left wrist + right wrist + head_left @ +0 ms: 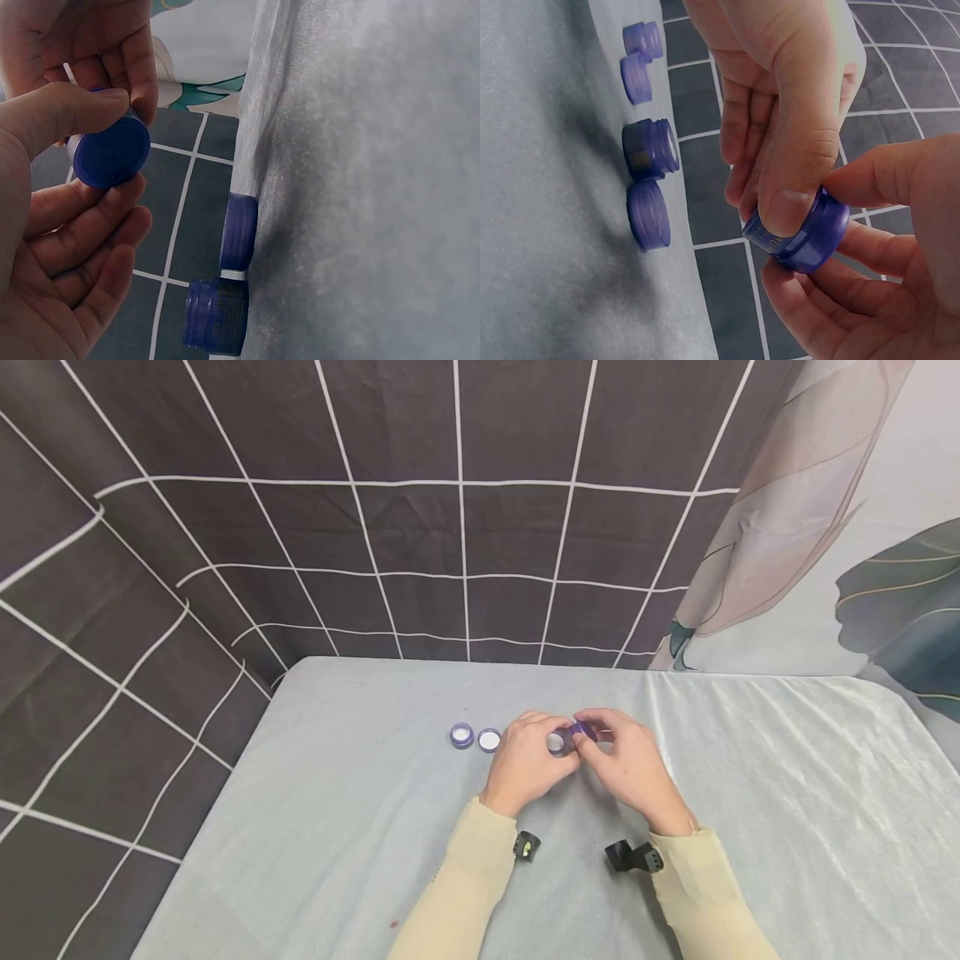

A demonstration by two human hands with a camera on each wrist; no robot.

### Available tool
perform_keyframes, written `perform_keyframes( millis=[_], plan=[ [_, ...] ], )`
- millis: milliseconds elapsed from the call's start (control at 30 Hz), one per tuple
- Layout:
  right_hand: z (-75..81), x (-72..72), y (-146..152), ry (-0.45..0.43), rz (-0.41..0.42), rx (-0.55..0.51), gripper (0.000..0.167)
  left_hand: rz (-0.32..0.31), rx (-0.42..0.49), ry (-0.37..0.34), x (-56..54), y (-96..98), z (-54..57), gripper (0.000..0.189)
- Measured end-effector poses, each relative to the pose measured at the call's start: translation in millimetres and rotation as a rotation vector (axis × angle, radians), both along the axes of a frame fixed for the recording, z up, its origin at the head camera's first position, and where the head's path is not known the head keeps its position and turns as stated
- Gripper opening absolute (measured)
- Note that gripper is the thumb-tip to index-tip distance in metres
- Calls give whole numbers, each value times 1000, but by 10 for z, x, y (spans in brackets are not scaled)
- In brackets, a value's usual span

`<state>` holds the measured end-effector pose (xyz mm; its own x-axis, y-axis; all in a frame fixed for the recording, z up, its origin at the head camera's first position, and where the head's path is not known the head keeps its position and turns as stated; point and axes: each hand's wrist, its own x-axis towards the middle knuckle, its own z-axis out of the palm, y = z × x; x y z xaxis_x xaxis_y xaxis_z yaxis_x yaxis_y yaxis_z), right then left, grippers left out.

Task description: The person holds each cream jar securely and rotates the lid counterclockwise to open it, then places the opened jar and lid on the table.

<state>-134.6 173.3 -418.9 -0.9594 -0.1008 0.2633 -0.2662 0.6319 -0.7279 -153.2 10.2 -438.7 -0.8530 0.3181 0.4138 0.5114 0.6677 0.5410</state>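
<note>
Both hands meet at a small purple screw-top jar [759, 234] held above the table. My left hand [528, 756] grips the jar body, its thumb lying across the side label. My right hand [630, 760] pinches the purple lid [821, 244] at the jar's other end with thumb and fingers. Toward the left wrist camera faces a flat round purple end [112, 156] with faint raised lettering. On the table stand an uncapped purple jar [461, 736] and a loose lid [489, 740], left of the left hand. Another uncapped jar [649, 148] and lid [650, 215] sit side by side there.
A pale grey-blue velvety cloth [337, 827] covers the table. Behind and to the left hangs dark cloth with a white grid [405, 527]; a leaf-patterned curtain [810, 568] hangs at the right. Black wrist cameras [633, 857] jut from both cream sleeves.
</note>
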Motion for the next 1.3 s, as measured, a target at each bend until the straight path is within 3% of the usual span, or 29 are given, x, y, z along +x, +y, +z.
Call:
perform_keyframes(
  millis=[1300],
  plan=[
    [12, -10, 57, 45, 77, 26, 26, -37, -10, -3, -13, -24, -1, 33]
  ],
)
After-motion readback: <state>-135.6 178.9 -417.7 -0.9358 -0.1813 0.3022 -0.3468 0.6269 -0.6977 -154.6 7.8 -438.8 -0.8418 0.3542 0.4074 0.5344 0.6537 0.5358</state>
